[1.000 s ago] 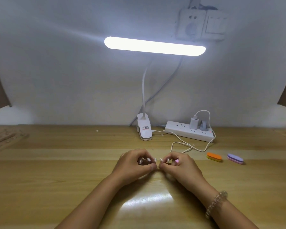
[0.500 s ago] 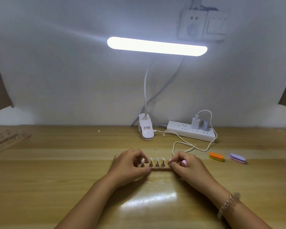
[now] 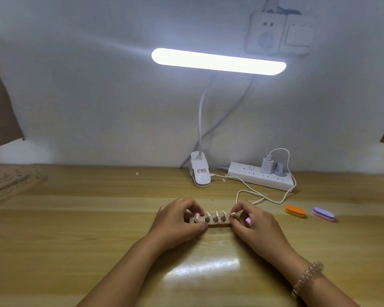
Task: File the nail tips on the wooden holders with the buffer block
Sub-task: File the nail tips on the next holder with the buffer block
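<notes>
While my left hand (image 3: 175, 220) grips the left end of the wooden holder (image 3: 217, 225), thumb at the front edge and fingers curled over the back, my right hand (image 3: 253, 224) pinches the peg at the holder's right end between thumb and forefinger. The holder lies flat on the table (image 3: 75, 240), straight in front of me, with a row of clear nail tips (image 3: 216, 214) standing on its metal pegs. Something small and pink shows at my right fingers; I cannot tell what it is.

Two buffer blocks lie to the right, well apart from my hands: an orange one (image 3: 295, 211) and, just beside it, a purple one (image 3: 323, 214). At the table's back edge sits the clip base (image 3: 201, 173) of the lit lamp (image 3: 217, 61); its label carries red and dark print too small for me to read. A white power strip (image 3: 259, 178) next to it holds a charger (image 3: 267, 167). More wooden holders (image 3: 9, 185) lie at the far left. A beaded bracelet (image 3: 306, 278) circles my right wrist.
</notes>
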